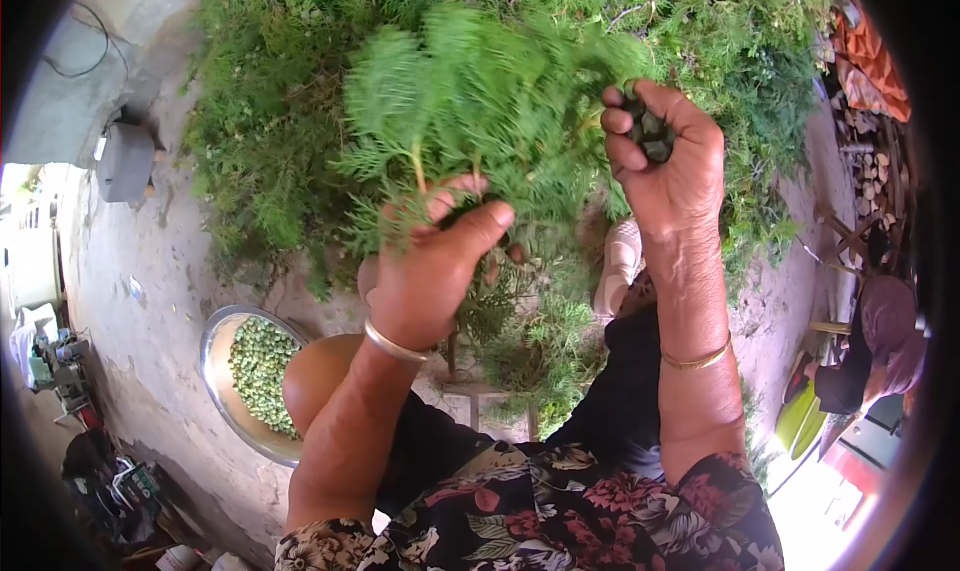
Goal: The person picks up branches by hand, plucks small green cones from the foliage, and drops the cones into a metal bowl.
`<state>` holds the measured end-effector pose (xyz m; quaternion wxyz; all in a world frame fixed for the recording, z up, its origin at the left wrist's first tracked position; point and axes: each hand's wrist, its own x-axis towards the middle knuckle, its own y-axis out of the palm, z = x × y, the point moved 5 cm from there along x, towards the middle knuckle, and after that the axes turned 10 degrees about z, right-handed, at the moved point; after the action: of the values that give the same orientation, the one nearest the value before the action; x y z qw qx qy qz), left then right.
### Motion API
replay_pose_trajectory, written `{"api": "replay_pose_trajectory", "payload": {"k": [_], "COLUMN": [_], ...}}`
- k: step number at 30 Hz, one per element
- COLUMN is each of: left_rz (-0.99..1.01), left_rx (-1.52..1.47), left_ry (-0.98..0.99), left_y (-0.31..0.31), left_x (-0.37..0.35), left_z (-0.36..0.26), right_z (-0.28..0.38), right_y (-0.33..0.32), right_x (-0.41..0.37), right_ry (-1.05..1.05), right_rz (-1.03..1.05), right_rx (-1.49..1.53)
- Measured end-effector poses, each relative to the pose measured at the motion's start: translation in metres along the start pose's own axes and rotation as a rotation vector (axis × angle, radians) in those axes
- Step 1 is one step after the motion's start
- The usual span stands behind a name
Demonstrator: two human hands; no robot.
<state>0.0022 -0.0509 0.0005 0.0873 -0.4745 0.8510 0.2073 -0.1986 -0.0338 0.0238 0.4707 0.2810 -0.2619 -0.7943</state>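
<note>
A leafy green branch (pixel 470 91), blurred by motion, fans out in front of my hands. My left hand (pixel 430 261) is closed round its lower stems, with thumb and fingers pressed together. Dark green cones (pixel 652 136) lie in the curled fingers of my right hand (pixel 665 141), which is raised at the branch's right side. Its thumb and index finger come together near the branch's edge; what lies between them is too small to tell. Left of my knee, a metal basin (pixel 212 356) holds many pale green cones (pixel 262 376).
A large heap of cut branches (pixel 260 161) covers the ground ahead. A grey container (pixel 126 163) stands at the left wall. Stacked firewood (pixel 875 181) and orange cloth (pixel 872 66) are at the right. Small machinery (pixel 65 366) sits far left.
</note>
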Motion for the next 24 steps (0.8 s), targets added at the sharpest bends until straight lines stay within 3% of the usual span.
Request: {"api": "replay_pose_trajectory", "payload": {"k": [4,8,10,11,12,15,16,18,22,24], "left_rz": [-0.032,-0.003,0.349,0.427,0.425,0.962,0.959,1.256,1.155,1.202], "left_rx": [-0.208,-0.532,-0.910,-1.079,-1.068,-1.339,-1.330,-1.336,-1.269,-1.295], "left_ry": [-0.012,0.101,0.168,0.093,0.106,0.088,0.098,0.194,0.306,0.300], "left_y": [-0.020,-0.066,-0.079,-0.079,-0.084,-0.087,-0.091,-0.078,-0.070,-0.068], "left_x": [0.008,0.025,0.036,0.032,0.033,0.034,0.037,0.029,0.017,0.019], "left_z": [-0.019,-0.013,-0.018,-0.024,-0.026,-0.037,-0.034,-0.048,-0.055,-0.052], "right_z": [-0.013,-0.022,-0.026,-0.031,-0.036,-0.048,-0.054,-0.062,-0.076,-0.086], "right_y": [-0.002,0.005,0.009,0.009,0.008,0.009,0.010,0.014,0.042,0.060], "right_x": [-0.003,-0.004,-0.006,-0.008,-0.008,-0.006,-0.007,-0.009,-0.023,-0.034], "right_ry": [0.068,0.139,0.172,0.217,0.262,0.335,0.377,0.393,0.443,0.438], "right_rz": [-0.026,0.102,0.108,0.095,0.083,0.103,0.094,0.084,0.301,0.452], "right_rx": [-0.054,-0.072,-0.077,-0.064,-0.053,0.034,0.068,0.019,-0.243,-0.458]}}
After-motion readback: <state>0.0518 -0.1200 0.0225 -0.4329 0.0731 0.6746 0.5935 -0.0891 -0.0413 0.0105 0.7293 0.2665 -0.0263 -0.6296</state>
